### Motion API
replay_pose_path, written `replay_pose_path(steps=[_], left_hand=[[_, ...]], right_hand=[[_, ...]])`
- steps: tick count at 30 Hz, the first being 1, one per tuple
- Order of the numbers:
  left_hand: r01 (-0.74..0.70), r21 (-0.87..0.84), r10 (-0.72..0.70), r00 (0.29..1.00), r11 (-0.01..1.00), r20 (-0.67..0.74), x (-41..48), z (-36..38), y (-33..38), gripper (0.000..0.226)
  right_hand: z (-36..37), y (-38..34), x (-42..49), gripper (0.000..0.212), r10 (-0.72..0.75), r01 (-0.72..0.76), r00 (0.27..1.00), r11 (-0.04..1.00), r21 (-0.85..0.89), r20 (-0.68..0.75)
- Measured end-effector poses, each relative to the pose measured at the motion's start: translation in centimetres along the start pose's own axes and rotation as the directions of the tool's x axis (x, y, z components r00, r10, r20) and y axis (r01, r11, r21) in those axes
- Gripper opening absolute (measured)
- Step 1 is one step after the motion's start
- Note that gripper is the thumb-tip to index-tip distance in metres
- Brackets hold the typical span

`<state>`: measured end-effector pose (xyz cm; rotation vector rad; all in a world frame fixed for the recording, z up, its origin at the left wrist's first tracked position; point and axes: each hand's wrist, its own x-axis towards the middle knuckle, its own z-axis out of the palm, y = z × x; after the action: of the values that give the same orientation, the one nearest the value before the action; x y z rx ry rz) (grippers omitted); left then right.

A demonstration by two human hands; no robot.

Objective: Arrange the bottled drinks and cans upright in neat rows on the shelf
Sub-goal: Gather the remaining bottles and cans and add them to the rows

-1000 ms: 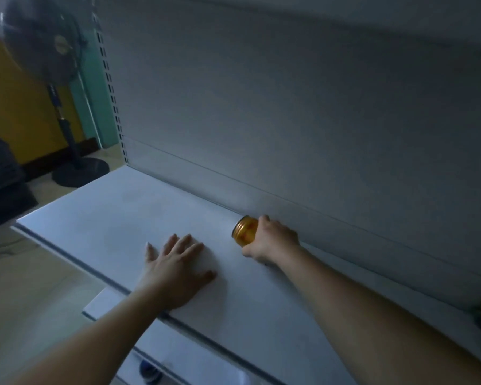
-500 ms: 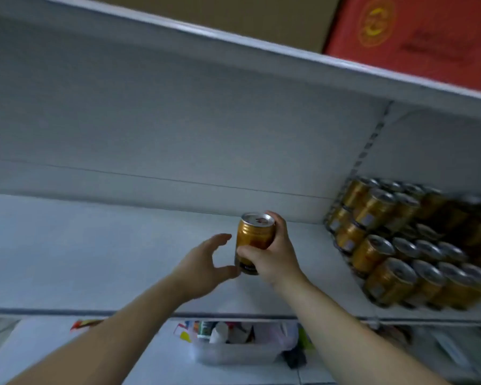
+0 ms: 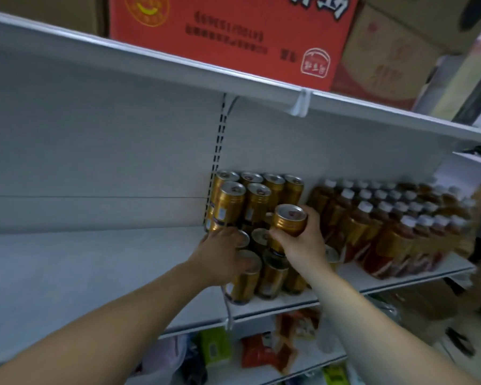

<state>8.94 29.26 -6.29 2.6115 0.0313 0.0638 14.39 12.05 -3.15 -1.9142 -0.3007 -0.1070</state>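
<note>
While the right hand (image 3: 300,245) is gripping a gold can (image 3: 289,220), with fingers and thumb curled round its side, it is holding it upright just above the block of cans (image 3: 257,201) standing on the shelf (image 3: 95,259). The left hand (image 3: 220,252) is lying over the front cans' tops, just left of the right fingers; I cannot tell whether it is clasping one or only steadying them.

To my judgement, the can should be going straight down, base flat, into a free spot beneath the right fingers. Meanwhile the left should be bracing the neighbours against tipping.

Bottles (image 3: 386,218) are standing in rows right of those fingers. The can labels are showing nothing legible. The red carton (image 3: 233,31) above is bearing white print and a seal, both too blurred to read.
</note>
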Motion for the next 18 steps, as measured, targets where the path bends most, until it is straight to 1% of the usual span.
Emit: replay_pose_path(steps=[1,4,7,9,12,15,18], left_hand=[[0.036,0.022,-0.035,0.999,0.999,-0.023,1.3,0.7,1.1,0.064],[0.163,0.063,-0.158,0.985,0.985,-0.074,3.7,3.0,3.2,0.078],[0.242,0.13,-0.232,0.969,0.961,-0.089,4.7,4.7,3.5,0.08],[0.253,0.166,-0.242,0.967,0.953,-0.083,4.8,4.8,3.5,0.08],[0.257,0.196,-0.245,0.966,0.946,-0.081,5.0,4.8,3.4,0.081],[0.268,0.2,-0.257,0.963,0.943,-0.077,5.1,4.9,3.4,0.091],[0.278,0.199,-0.265,0.96,0.94,-0.093,5.1,5.1,3.3,0.096]], right_hand=[[-1.0,1.1,1.3,0.066,-0.014,0.014,1.0,1.0,-0.014,0.025],[-2.8,3.7,4.8,0.063,-0.053,0.057,0.994,0.998,-0.035,0.098],[-3.2,5.5,8.3,0.075,-0.061,0.07,0.983,0.996,-0.047,0.171],[-2.9,6.2,10.4,0.081,-0.08,0.092,0.975,0.995,-0.047,0.206],[-2.0,6.8,12.9,0.084,-0.132,0.148,0.963,0.988,-0.051,0.235],[-1.3,7.2,14.1,0.085,-0.16,0.176,0.948,0.984,-0.035,0.275],[-0.8,7.6,14.4,0.083,-0.2,0.231,0.936,0.97,-0.08,0.289]])
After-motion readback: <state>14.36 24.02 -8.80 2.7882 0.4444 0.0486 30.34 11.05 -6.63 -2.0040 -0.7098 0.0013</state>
